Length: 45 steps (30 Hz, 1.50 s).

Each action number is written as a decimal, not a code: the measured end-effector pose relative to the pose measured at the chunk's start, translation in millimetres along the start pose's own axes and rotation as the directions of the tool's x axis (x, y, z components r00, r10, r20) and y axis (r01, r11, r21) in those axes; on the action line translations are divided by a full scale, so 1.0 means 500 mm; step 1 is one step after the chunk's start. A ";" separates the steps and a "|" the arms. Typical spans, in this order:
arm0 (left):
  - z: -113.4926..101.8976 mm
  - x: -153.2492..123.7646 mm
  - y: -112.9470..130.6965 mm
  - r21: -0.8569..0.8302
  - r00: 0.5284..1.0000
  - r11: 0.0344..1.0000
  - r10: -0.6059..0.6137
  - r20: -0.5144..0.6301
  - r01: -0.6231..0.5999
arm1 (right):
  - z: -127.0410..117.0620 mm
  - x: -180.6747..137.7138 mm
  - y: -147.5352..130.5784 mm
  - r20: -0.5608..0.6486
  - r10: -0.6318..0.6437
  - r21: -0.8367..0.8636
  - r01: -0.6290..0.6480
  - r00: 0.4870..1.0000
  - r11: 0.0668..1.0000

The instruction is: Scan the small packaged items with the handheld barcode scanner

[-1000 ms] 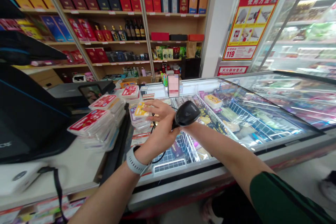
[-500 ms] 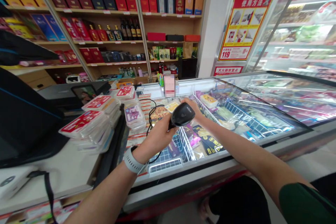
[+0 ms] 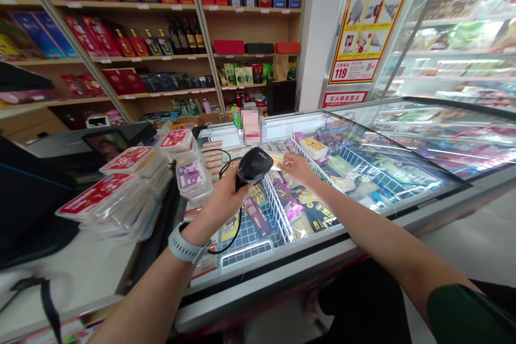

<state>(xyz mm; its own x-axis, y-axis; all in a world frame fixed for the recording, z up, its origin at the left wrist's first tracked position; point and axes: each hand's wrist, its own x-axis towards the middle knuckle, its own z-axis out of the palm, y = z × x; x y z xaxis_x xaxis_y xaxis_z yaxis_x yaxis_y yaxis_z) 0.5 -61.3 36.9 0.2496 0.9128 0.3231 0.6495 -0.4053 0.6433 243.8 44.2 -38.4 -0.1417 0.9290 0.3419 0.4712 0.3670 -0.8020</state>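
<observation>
My left hand [image 3: 226,192], with a pale watch strap [image 3: 183,244] at the wrist, is wrapped round the handle of a black barcode scanner [image 3: 255,164]. The scanner's head is tilted up over the glass-topped chest freezer [image 3: 282,274], and its cable [image 3: 241,228] loops below the hand. Just to the right, my right hand [image 3: 299,167] pinches the edge of a flat, pale-yellow package [image 3: 277,159]. Most of that package is hidden behind the scanner head. Beneath both hands are white wire baskets [image 3: 278,207] with frozen packets.
Stacked clear plastic boxes with red labels [image 3: 99,193] stand on the left counter [image 3: 97,263], beside a purple-labelled stack [image 3: 192,174]. A dark monitor [image 3: 28,193] is at far left. Shelves of boxed bottles [image 3: 133,5] line the back; a fire-hydrant poster [image 3: 365,27] hangs right.
The view has shifted slightly right and down. The scanner, still in my left hand, now covers more of the package, and my right-hand fingers show more clearly.
</observation>
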 end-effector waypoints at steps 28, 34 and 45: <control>0.010 -0.001 0.007 0.083 0.997 0.995 -0.058 0.052 0.054 | -0.029 0.014 -0.029 -0.186 0.190 0.562 -0.055 0.964 0.826; 0.013 -0.002 0.008 0.063 0.998 0.998 -0.031 0.050 0.028 | -0.031 0.013 -0.033 -0.188 0.178 0.568 -0.041 0.966 0.822; 0.013 -0.005 0.008 0.077 0.998 0.997 -0.027 0.055 0.022 | -0.031 0.008 -0.045 -0.180 0.166 0.570 -0.035 0.969 0.821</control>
<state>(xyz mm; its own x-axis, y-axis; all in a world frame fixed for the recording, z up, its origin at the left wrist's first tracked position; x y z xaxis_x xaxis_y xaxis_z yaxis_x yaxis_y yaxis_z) 7.3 -64.9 34.1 0.2711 0.9247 0.2674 0.7085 -0.3797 0.5949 246.0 39.2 -11.6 0.0981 0.9530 0.2865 -0.1045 0.2962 -0.9494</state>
